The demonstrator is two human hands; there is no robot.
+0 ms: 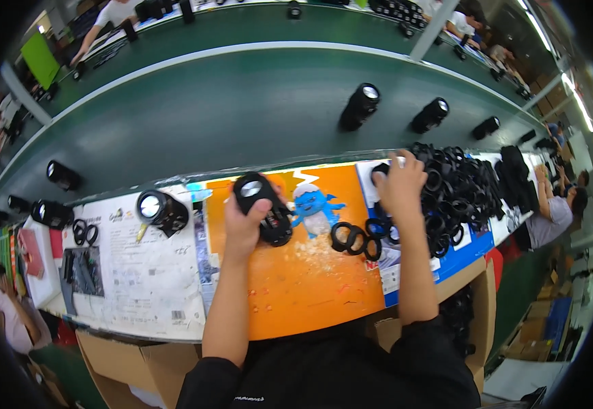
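My left hand (242, 230) is wrapped round a black cylindrical device (274, 221), tilted above the orange mat (289, 286); its thumb presses on the side. To the right, my right hand (403, 183) has its fingers bent at a black ring (379, 172), next to a large heap of black rings (456, 194). Several loose rings (355, 240) lie in a row on the right part of the mat, between my hands. A blue cartoon figure (317, 210) is printed on the mat.
Another black cylinder with a shiny end (162, 211) stands on the papers to the left. Beyond the bench runs a green conveyor belt (242, 102) carrying several cylinders (360, 107). Cardboard boxes (122, 361) sit below the bench edge. A co-worker (554, 215) sits at the right.
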